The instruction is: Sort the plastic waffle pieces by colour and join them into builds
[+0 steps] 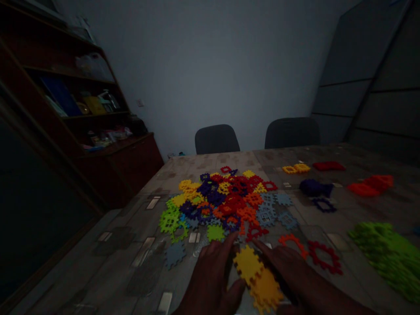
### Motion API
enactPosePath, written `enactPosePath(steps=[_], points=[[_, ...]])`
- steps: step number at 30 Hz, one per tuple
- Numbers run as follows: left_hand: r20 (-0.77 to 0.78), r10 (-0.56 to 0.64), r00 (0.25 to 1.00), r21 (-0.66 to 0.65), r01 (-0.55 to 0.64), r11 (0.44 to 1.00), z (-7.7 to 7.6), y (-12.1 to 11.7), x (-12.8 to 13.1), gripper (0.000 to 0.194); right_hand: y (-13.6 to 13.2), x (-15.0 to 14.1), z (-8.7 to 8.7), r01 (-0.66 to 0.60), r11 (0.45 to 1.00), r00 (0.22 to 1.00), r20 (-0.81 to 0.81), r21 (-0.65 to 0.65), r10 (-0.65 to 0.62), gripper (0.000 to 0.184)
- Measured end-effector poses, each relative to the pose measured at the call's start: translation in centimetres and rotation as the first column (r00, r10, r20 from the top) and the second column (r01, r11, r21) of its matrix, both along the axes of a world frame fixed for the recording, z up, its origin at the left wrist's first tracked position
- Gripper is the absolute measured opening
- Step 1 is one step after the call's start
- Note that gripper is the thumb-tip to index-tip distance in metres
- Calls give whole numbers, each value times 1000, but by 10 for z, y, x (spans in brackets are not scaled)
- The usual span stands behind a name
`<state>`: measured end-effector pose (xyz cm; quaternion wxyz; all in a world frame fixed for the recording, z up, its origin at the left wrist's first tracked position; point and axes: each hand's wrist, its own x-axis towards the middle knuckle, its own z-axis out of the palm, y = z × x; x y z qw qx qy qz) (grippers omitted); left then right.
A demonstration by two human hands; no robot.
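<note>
Two yellow toothed interlocking tiles, joined or lying edge to edge, are at the front of the table between my hands. My left hand grips them from the left, its thumb by the lower tile and its fingers by the upper one. Along their right edge my right hand closes with its index finger stretched forward; its other fingers are partly hidden. Just beyond the fingertips lie a lime green tile and a red piece. A grey-blue tile rests left of my left hand.
A mixed pile of toothed pieces covers the table's middle. Orange and red rings, a green stack, a purple stack and orange pieces lie to the right. Chairs stand behind; a shelf unit is left.
</note>
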<state>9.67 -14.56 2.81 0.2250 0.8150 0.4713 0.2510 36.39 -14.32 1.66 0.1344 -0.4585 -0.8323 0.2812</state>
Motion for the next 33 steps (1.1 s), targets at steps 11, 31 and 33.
enactPosePath(steps=[11,31,33], points=[[-80,-180,980,-57,176,983,-10,0,9,92,-3,10,19,-72,996,997,-25,48,73,109],[-125,-181,976,-113,167,979,-1,4,-4,108,3,-6,-9,-166,963,982,-55,213,181,113],[-109,-153,982,-139,138,981,8,3,-8,102,2,-7,-4,-222,946,969,-56,235,241,114]])
